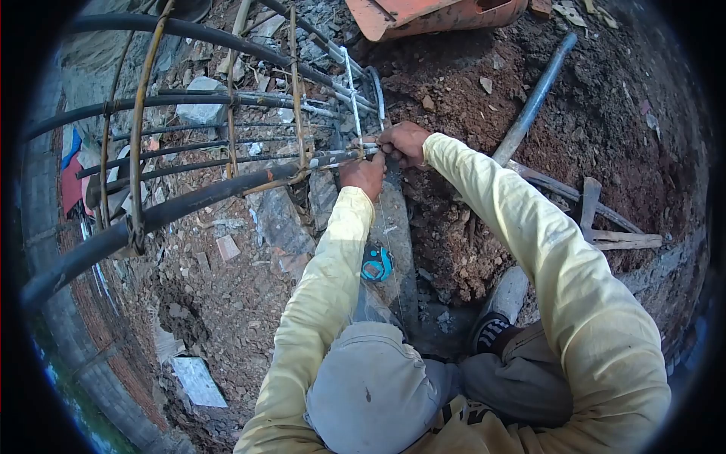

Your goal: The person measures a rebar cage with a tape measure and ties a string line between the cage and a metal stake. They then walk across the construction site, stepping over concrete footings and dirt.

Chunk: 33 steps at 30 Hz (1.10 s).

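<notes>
A cage of dark steel bars (189, 198) with thin rusty cross ties (139, 113) reaches from the left to the upper middle. At its near end my left hand (364, 175) has its fingers closed round the lower bar's tip, just beneath a white-marked stirrup (352, 87). My right hand (404, 144) is pinched at the same corner, close against the left; whatever lies between its fingertips is too small to tell. From the hands a thin string (386, 227) hangs down past a turquoise round object (376, 262) on the ground.
An orange metal pan (431, 17) lies at the top. A metal pipe (535, 98) rests on the dirt at the right, near a wooden-handled tool (590, 204). Rubble and a pale slab (198, 381) lie at the left. A grey cap (370, 390) shows at the bottom.
</notes>
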### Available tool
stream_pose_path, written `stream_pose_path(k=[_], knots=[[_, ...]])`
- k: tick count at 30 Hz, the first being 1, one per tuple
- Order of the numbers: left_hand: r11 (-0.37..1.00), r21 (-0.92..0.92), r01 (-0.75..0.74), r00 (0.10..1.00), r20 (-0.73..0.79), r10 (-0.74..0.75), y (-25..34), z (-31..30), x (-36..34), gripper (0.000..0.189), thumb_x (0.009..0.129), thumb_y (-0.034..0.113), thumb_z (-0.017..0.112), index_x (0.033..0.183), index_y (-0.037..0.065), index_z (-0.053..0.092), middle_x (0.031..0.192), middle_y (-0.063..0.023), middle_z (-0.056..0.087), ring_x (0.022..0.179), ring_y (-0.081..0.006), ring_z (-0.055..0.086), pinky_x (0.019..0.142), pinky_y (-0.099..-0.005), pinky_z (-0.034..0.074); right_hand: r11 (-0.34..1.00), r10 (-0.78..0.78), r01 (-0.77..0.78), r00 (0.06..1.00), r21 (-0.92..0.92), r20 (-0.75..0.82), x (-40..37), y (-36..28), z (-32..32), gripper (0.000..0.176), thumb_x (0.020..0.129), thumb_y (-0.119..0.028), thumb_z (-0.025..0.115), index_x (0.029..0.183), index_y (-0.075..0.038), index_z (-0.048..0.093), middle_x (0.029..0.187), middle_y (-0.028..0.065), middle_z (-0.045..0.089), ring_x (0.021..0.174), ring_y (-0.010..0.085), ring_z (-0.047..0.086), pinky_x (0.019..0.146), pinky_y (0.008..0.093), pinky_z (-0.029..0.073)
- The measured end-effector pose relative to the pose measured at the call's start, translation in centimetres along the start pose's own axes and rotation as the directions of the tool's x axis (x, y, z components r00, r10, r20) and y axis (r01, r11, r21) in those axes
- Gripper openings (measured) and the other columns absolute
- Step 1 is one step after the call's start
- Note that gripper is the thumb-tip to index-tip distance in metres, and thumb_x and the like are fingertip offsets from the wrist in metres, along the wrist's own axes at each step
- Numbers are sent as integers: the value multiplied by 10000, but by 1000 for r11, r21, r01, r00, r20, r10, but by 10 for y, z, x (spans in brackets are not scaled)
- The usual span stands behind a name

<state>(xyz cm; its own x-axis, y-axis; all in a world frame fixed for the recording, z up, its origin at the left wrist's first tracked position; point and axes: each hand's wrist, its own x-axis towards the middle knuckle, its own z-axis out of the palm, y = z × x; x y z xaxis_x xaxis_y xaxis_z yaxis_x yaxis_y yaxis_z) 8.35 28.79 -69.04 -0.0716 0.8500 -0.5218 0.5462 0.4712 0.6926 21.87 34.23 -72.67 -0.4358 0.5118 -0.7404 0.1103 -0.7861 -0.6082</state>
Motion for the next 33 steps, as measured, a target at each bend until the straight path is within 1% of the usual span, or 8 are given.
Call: stream_pose_path(k=[4,7,14,17,20,25,31,33], knots=[[956,-293,29,1000,16,-25,-5,-1,-1,235,841,111,562,1069,62,538,785,-80,608,586,-131,588,515,-261,493,964,61,-50,998,262,-34,-1,2,8,144,810,-172,506,697,-83,508,572,-19,420,473,93,371,419,265,311],[889,-456,43,998,69,-12,-9,-5,-4,303,865,193,553,1131,49,544,957,-77,609,759,-155,615,682,-249,500,938,91,-66,994,340,-59,-2,0,11,138,781,-148,518,674,-62,502,548,-1,411,451,101,367,385,268,291],[480,-831,281,959,237,-152,-20,-9,-3,237,914,275,489,1104,150,557,857,17,577,760,-126,553,710,-322,478,915,124,-106,992,390,-21,-1,-3,11,108,762,-109,506,661,-71,509,534,-11,407,439,86,354,378,256,273],[272,-881,388,919,348,-186,-36,-2,14,202,912,307,477,1031,171,567,805,31,583,729,-133,551,697,-336,467,927,144,-120,989,355,-42,-3,-7,12,126,793,-128,510,672,-95,514,547,-34,419,443,76,340,404,251,278],[191,-883,429,896,388,-217,-37,2,18,180,895,330,500,938,173,578,733,38,584,682,-133,550,645,-310,451,934,166,-134,984,330,-69,-6,-11,12,145,800,-143,532,660,-104,527,534,-44,423,445,70,339,416,246,280],[192,-874,447,888,407,-212,-33,1,27,134,835,303,588,857,171,590,665,46,569,589,-109,528,568,-287,425,936,146,-93,980,339,-136,-1,-12,12,105,683,-72,562,592,-41,520,516,32,419,414,120,352,355,274,244],[158,-889,431,888,386,-250,-25,2,26,112,812,275,621,844,172,589,680,56,571,574,-83,516,553,-269,433,938,156,-90,972,334,-176,0,-15,14,102,686,-70,565,594,-32,538,496,47,449,376,126,371,328,290,240],[181,-888,422,888,366,-279,-22,1,23,108,812,271,625,850,175,592,682,60,565,579,-81,515,562,-269,442,940,156,-95,974,329,-165,-5,-18,15,109,735,-97,566,638,-60,533,529,2,458,407,86,366,332,246,241]])
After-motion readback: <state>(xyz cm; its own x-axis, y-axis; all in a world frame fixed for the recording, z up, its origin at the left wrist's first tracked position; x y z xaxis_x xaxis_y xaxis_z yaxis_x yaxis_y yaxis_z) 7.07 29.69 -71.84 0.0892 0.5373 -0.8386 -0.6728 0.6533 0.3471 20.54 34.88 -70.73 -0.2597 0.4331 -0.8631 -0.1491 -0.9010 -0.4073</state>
